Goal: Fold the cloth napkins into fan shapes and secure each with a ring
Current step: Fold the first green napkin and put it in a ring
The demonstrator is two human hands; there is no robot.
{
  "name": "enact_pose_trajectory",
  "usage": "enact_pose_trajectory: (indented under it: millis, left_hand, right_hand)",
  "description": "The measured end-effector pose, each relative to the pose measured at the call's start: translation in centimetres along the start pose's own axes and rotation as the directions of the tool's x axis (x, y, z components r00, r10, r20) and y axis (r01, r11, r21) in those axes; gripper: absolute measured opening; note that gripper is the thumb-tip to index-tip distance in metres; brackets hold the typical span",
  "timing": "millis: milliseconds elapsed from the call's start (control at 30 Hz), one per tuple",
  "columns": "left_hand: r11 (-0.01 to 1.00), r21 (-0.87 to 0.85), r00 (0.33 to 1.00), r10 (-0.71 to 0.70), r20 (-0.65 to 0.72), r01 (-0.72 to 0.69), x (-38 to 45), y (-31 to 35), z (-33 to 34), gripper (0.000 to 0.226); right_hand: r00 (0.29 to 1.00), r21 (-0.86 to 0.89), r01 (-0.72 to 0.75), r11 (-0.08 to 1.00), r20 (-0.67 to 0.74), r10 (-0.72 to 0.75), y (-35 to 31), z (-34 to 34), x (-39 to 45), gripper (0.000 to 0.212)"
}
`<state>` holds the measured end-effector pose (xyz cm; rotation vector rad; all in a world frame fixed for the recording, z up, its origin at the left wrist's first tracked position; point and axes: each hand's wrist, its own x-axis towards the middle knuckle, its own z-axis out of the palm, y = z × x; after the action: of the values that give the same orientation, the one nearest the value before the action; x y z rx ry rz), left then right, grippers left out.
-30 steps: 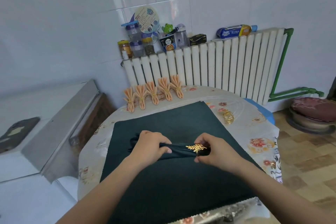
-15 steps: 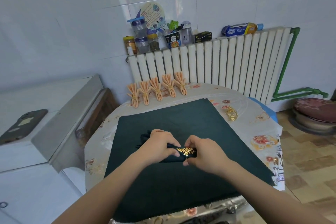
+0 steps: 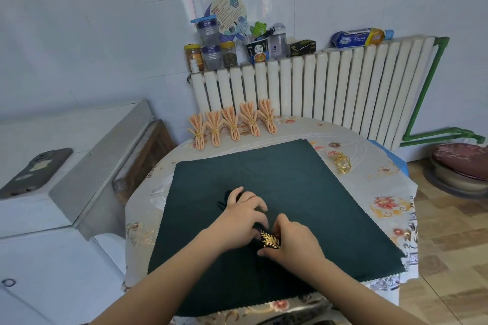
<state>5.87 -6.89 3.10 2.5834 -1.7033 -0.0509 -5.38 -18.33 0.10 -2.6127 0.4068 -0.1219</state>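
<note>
A person is working at a round worktop (image 3: 390, 185) spread with a flat dark green cloth (image 3: 290, 179). The left hand (image 3: 239, 219) is gripping a pleated dark napkin (image 3: 227, 196), its long axis slanting from far-left toward near-right. The right hand (image 3: 293, 241) is pinching a gold leaf ring (image 3: 269, 240) around the napkin's near end. The hands are hiding most of the napkin. Five peach fan napkins (image 3: 232, 125) are lying near the radiator.
</note>
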Motion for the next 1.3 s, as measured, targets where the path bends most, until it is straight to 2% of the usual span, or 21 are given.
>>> enact_pose_trajectory:
  millis: [67,133,200,233,267,300,333,367,433,567,667,867,1034,1300]
  left_hand:
    - [0.998,0.018,0.997,-0.063,-0.041,0.064,-0.5,0.2,0.9,0.032]
    - [0.978,-0.047,0.961,-0.21,-0.182,0.205,-1.5,0.4,1.8,0.04]
    - [0.904,-0.238,0.839,-0.422,-0.345,0.356,-2.6,0.9,2.6,0.026]
    - [0.817,-0.387,0.774,-0.551,-0.311,0.427,-3.1,1.3,2.7,0.016]
    - [0.669,-0.555,0.722,-0.671,-0.166,0.494,-3.3,1.8,2.8,0.014]
    - [0.468,-0.701,0.683,-0.729,0.038,0.539,-3.3,2.3,3.0,0.018]
    - [0.264,-0.794,0.658,-0.723,0.213,0.547,-3.1,2.6,3.4,0.024]
    - [0.115,-0.835,0.639,-0.701,0.316,0.539,-2.9,2.7,3.9,0.03]
    - [0.006,-0.869,0.619,-0.703,0.349,0.496,-2.5,2.6,4.2,0.029]
    - [-0.084,-0.895,0.624,-0.688,0.37,0.438,-1.6,2.4,4.1,0.015]
    - [-0.084,-0.903,0.63,-0.69,0.357,0.42,-0.7,2.3,3.6,0.016]
    - [-0.174,-0.959,0.632,-0.723,0.28,0.225,5.7,-0.2,1.7,0.013]
    - [-0.227,-0.964,0.638,-0.724,0.262,0.138,12.6,-3.1,0.8,0.013]
    - [-0.292,-0.951,0.572,-0.765,0.296,0.102,19.2,-8.0,1.9,0.015]
  right_hand:
    - [1.0,0.017,-0.009,1.0,0.024,0.009,-0.1,0.1,0.0,0.046]
    - [1.0,0.085,-0.028,0.996,0.007,0.027,0.2,0.1,0.1,0.038]
    - [0.997,0.181,-0.071,0.981,0.004,0.072,0.5,-0.1,0.5,0.027]
    - [0.995,0.232,-0.099,0.968,0.018,0.097,0.7,-0.2,0.9,0.021]
    - [0.992,0.279,-0.128,0.952,0.046,0.119,0.8,-0.2,1.3,0.016]
    - [0.987,0.321,-0.156,0.934,0.082,0.136,0.9,-0.2,1.6,0.013]
    - [0.982,0.354,-0.179,0.918,0.119,0.145,1.0,-0.3,1.9,0.01]
    - [0.978,0.373,-0.192,0.908,0.149,0.145,1.0,-0.3,2.1,0.009]
    - [0.974,0.375,-0.2,0.905,0.176,0.142,0.9,-0.3,2.6,0.011]
    - [0.967,0.358,-0.234,0.904,0.178,0.18,0.9,0.1,3.4,0.012]
    - [0.971,0.39,-0.238,0.89,0.123,0.205,1.4,0.3,3.8,0.013]
    - [0.949,0.647,-0.214,0.732,-0.039,0.312,3.4,-1.2,9.3,0.013]
    - [0.921,0.727,-0.193,0.659,-0.098,0.377,5.3,-2.6,15.9,0.015]
    - [0.909,0.746,-0.21,0.632,-0.09,0.408,6.6,-2.3,23.8,0.015]
